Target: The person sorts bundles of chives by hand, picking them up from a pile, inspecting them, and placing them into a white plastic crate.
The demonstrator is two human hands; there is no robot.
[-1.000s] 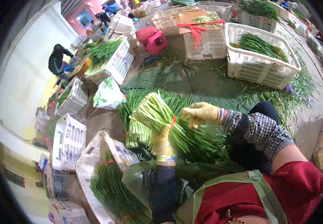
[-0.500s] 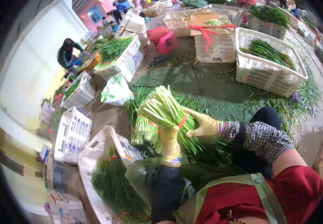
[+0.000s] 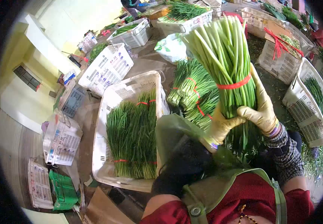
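Observation:
A large bundle of chives (image 3: 225, 56), bound with a red band (image 3: 234, 83), stands upright before me with its pale stem ends on top. Gloved in pale yellow, my left hand (image 3: 221, 127) is closed around the bundle's lower left side. My right hand (image 3: 261, 112), in a matching glove, grips its right side below and beside the band. Part of the left fingers is hidden behind the leaves. Beyond my left hand, several banded chive bundles (image 3: 193, 89) lie in a pile. To the left, a white crate (image 3: 100, 156) holds more banded chives (image 3: 131, 134).
Further white crates stand around: one at upper left (image 3: 107, 67), one at right with greens (image 3: 307, 108). A white plastic bag (image 3: 172, 47) sits behind the pile. A green crate (image 3: 64, 190) is at lower left. Another person (image 3: 131, 5) is at the top.
My view has swung left, bringing the chive crate fully into sight. The held bundle has gone from tilted to upright and is closer to me; both hands still grip it.

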